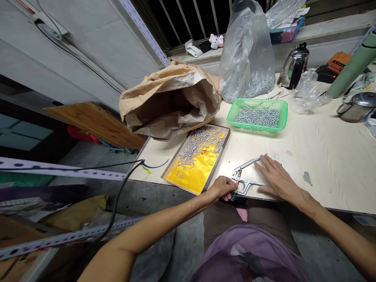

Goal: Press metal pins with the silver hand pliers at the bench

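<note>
A silver spring-loaded hand plier point(245, 184) lies near the table's front edge, its two handles spread apart towards the right. My left hand point(225, 187) is closed in a pinch at the plier's jaw end, beside a small red part. What sits between those fingertips is too small to make out. My right hand point(276, 178) has its fingers stretched out, fingertips at the end of the upper handle and thumb near the lower one. Left of the plier, a shallow tray point(216, 168) with a yellow cloth lining holds many small metal pins point(196, 145).
Behind stands a green plastic basket point(257, 128) of similar pins. A large open paper sack point(173, 102) leans over the tray's far end. Further back are a clear bag of metal parts point(248, 51), a kettle point(293, 66), a green cylinder point(352, 66) and a metal mug point(357, 107).
</note>
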The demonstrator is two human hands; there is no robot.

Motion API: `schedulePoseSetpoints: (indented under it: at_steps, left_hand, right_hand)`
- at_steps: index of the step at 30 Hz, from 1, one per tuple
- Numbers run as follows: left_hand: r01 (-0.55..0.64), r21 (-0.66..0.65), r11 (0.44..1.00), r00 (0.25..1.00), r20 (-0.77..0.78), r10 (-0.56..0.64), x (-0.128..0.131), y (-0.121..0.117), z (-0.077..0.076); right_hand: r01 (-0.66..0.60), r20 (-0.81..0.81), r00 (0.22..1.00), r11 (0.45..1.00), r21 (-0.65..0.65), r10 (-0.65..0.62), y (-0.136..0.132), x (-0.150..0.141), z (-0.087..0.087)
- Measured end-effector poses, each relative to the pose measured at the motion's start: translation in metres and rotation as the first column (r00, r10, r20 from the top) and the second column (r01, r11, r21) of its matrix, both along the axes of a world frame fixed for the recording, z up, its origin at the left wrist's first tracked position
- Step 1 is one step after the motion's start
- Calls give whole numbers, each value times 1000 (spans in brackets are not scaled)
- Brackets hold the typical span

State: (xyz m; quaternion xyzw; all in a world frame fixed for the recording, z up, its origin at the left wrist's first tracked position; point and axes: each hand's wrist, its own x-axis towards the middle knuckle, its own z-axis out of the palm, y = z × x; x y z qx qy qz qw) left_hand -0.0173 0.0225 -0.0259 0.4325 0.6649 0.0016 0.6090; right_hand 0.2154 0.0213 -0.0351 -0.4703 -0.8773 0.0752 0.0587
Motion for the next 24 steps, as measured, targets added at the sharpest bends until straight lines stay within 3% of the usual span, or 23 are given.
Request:
schedulePoseSetpoints:
  at_steps: [5, 11, 14, 16, 17, 18, 20, 22, 24]
  left_hand:
    - [-39, -10, 999, 999, 20, 40, 0, -2, 2]
    - [-54, -6, 999, 998, 28, 54, -1, -5, -4]
    - [8, 10, 1000, 1000, -17, -8, -5, -9, -3]
    - [112, 166, 980, 990, -99, -96, -6, -13, 1]
    - [185, 303, 935, 977, -159, -141, -6, -15, 2]
    - [269, 452, 851, 957, -228, -181, -4, -16, 4]
    - [437, 668, 602, 898, -357, -256, 3, -14, 4]
    - [564, 735, 377, 821, -447, -356, 14, -7, 2]
    - [637, 734, 234, 739, -497, -454, 27, 5, -1]
  right_hand:
    - [-50, 102, 993, 991, -124, 63, 26, -12, 8]
    - [-38, 114, 992, 990, -134, 53, 26, -19, 18]
    - [-45, 95, 994, 992, -119, 56, 21, -18, 18]
    - [-47, 65, 996, 993, -107, 54, 18, -18, 17]
    - [-47, 51, 997, 994, -100, 52, 17, -18, 17]
    - [-46, 42, 998, 995, -92, 50, 15, -19, 16]
    - [-39, 40, 998, 997, -71, 42, 13, -20, 14]
    - [-30, 47, 998, 998, -47, 33, 10, -20, 13]
    - [-19, 58, 998, 999, -34, 21, 7, -18, 14]
